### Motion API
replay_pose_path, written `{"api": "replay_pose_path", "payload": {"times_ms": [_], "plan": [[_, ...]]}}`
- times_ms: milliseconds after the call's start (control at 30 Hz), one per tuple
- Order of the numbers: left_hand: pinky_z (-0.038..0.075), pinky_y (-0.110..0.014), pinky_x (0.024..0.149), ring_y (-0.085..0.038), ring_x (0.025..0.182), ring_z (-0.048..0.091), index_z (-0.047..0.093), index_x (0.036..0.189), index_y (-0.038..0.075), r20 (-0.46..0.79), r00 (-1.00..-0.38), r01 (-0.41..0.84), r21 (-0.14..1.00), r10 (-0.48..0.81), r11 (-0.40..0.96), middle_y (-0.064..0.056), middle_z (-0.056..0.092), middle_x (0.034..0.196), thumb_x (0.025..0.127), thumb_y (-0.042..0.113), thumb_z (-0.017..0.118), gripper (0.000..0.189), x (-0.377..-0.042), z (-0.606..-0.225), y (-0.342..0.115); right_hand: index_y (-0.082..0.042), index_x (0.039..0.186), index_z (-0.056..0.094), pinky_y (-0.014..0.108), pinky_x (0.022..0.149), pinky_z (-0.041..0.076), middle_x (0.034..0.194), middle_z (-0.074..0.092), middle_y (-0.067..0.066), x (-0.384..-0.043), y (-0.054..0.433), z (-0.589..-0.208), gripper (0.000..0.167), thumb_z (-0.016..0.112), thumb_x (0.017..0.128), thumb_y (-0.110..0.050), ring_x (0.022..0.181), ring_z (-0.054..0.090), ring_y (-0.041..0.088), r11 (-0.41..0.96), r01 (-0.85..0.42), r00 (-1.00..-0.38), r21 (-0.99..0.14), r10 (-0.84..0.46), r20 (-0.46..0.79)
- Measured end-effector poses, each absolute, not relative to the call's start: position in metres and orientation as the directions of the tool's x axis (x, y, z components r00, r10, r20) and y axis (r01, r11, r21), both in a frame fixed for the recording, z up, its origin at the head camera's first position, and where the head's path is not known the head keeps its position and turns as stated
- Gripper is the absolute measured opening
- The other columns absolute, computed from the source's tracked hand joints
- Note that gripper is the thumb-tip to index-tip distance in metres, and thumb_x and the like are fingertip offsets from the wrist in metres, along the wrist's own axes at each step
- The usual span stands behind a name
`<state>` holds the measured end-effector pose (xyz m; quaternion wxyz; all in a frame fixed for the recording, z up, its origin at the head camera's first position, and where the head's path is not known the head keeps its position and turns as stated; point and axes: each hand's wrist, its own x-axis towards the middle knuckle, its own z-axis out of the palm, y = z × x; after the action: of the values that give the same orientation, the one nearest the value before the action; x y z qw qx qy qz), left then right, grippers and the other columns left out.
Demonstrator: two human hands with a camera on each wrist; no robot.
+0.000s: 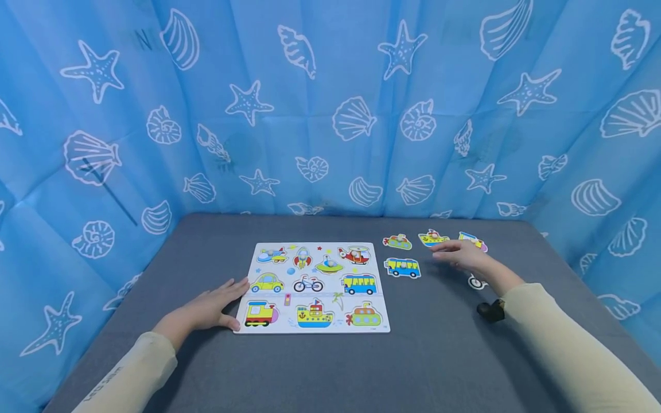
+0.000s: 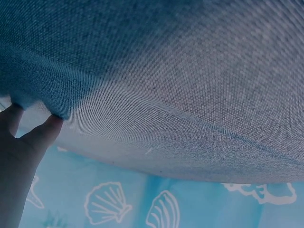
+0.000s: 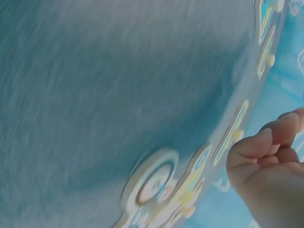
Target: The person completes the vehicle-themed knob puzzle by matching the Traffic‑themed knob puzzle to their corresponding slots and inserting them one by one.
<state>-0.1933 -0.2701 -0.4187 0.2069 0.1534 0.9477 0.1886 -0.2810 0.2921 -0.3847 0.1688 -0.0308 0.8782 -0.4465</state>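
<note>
A white puzzle board [image 1: 281,329] printed with vehicles lies flat on the table. My left hand [image 1: 209,307] rests along its left edge, fingers extended and thumb near the lower corner. Knobbed pieces such as the helicopter [image 1: 354,256] and the rocket [image 1: 302,258] sit in the top row. To the right of the board lie loose pieces: a submarine [image 1: 397,242], a bus [image 1: 403,268], a ship [image 1: 432,237], a train [image 1: 477,245] and a bicycle [image 3: 152,183]. Above these, close to the ship, my right hand [image 1: 462,256] hangs with fingers loosely bent, holding nothing. It partly hides the train and bicycle.
Grey cloth covers the table [image 1: 320,367]. Behind it and at both sides hangs a blue curtain [image 1: 330,74] with white shells and starfish. A small black object [image 1: 490,311] sits at my right wrist.
</note>
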Motion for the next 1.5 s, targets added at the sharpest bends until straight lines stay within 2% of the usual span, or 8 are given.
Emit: {"api": "replay_pose_path", "payload": {"times_ms": [67, 300, 400, 900, 1133, 1267, 1400, 1500], "plan": [[0.011, -0.072, 0.105, -0.044, 0.144, 0.010, 0.023, 0.155, 0.010, -0.333, -0.868, 0.211, 0.423, 0.368, 0.881, -0.018, 0.019, 0.159, 0.073, 0.052, 0.078, 0.107, -0.193, -0.419, -0.270, 0.006, 0.134, 0.051, 0.036, 0.068, 0.042, 0.096, 0.054, 0.006, -0.282, 0.297, -0.384, 0.048, 0.061, 0.097, -0.022, 0.079, 0.048, 0.022, 0.603, 0.093, -0.941, -0.792, -0.206, -0.268], [0.012, -0.072, 0.105, -0.044, 0.144, 0.011, 0.024, 0.155, 0.009, -0.334, -0.869, 0.212, 0.414, 0.364, 0.885, -0.018, 0.020, 0.159, 0.074, 0.051, 0.077, 0.105, -0.192, -0.414, -0.267, 0.010, 0.130, 0.053, 0.035, 0.072, 0.047, 0.109, 0.060, 0.010, -0.285, 0.324, -0.387, 0.046, 0.061, 0.097, -0.022, 0.087, 0.051, 0.020, 0.643, -0.013, -0.939, -0.765, -0.271, -0.212], [0.012, -0.072, 0.104, -0.045, 0.144, 0.012, 0.024, 0.154, 0.009, -0.333, -0.870, 0.216, 0.408, 0.365, 0.887, -0.019, 0.020, 0.158, 0.074, 0.049, 0.078, 0.104, -0.191, -0.411, -0.265, 0.012, 0.128, 0.054, 0.033, 0.071, 0.048, 0.105, 0.061, 0.010, -0.286, 0.336, -0.391, 0.045, 0.062, 0.097, -0.020, 0.086, 0.052, 0.018, 0.658, -0.050, -0.937, -0.752, -0.291, -0.193], [0.013, -0.072, 0.104, -0.045, 0.144, 0.010, 0.023, 0.155, 0.008, -0.338, -0.863, 0.219, 0.417, 0.374, 0.882, -0.020, 0.019, 0.159, 0.075, 0.048, 0.078, 0.105, -0.191, -0.410, -0.267, 0.012, 0.132, 0.050, 0.035, 0.073, 0.046, 0.119, 0.049, 0.030, -0.290, 0.364, -0.394, 0.049, 0.060, 0.097, -0.022, 0.094, 0.049, 0.027, 0.751, 0.021, -0.950, -0.659, -0.191, -0.248], [0.012, -0.073, 0.103, -0.046, 0.144, 0.011, 0.023, 0.154, 0.007, -0.324, -0.864, 0.234, 0.422, 0.386, 0.876, -0.020, 0.019, 0.158, 0.074, 0.048, 0.079, 0.105, -0.190, -0.410, -0.267, 0.011, 0.133, 0.047, 0.036, 0.071, 0.045, 0.110, 0.049, 0.025, -0.297, 0.372, -0.405, 0.055, 0.065, 0.094, -0.023, 0.091, 0.049, 0.029, 0.739, 0.171, -0.950, -0.652, -0.052, -0.307], [0.012, -0.073, 0.103, -0.046, 0.144, 0.011, 0.024, 0.154, 0.007, -0.324, -0.863, 0.233, 0.425, 0.388, 0.875, -0.020, 0.019, 0.158, 0.075, 0.048, 0.078, 0.105, -0.190, -0.410, -0.267, 0.010, 0.134, 0.047, 0.044, 0.078, 0.047, 0.120, 0.044, 0.032, -0.300, 0.372, -0.407, 0.057, 0.068, 0.092, -0.023, 0.098, 0.051, 0.033, 0.709, 0.222, -0.943, -0.669, -0.018, -0.332], [0.012, -0.073, 0.103, -0.046, 0.144, 0.011, 0.023, 0.154, 0.007, -0.324, -0.863, 0.235, 0.423, 0.388, 0.875, -0.020, 0.019, 0.158, 0.075, 0.049, 0.078, 0.105, -0.190, -0.410, -0.267, 0.011, 0.131, 0.050, 0.044, 0.081, 0.046, 0.135, 0.032, 0.038, -0.302, 0.371, -0.409, 0.054, 0.069, 0.091, -0.020, 0.105, 0.048, 0.037, 0.697, 0.259, -0.939, -0.669, 0.019, -0.344], [0.012, -0.073, 0.103, -0.045, 0.144, 0.011, 0.023, 0.154, 0.007, -0.327, -0.863, 0.235, 0.417, 0.386, 0.878, -0.019, 0.020, 0.159, 0.075, 0.050, 0.078, 0.105, -0.191, -0.411, -0.268, 0.013, 0.120, 0.056, 0.038, 0.076, 0.044, 0.130, 0.036, 0.037, -0.305, 0.371, -0.411, 0.044, 0.068, 0.091, -0.017, 0.100, 0.047, 0.035, 0.692, 0.274, -0.939, -0.668, 0.044, -0.340]]}}
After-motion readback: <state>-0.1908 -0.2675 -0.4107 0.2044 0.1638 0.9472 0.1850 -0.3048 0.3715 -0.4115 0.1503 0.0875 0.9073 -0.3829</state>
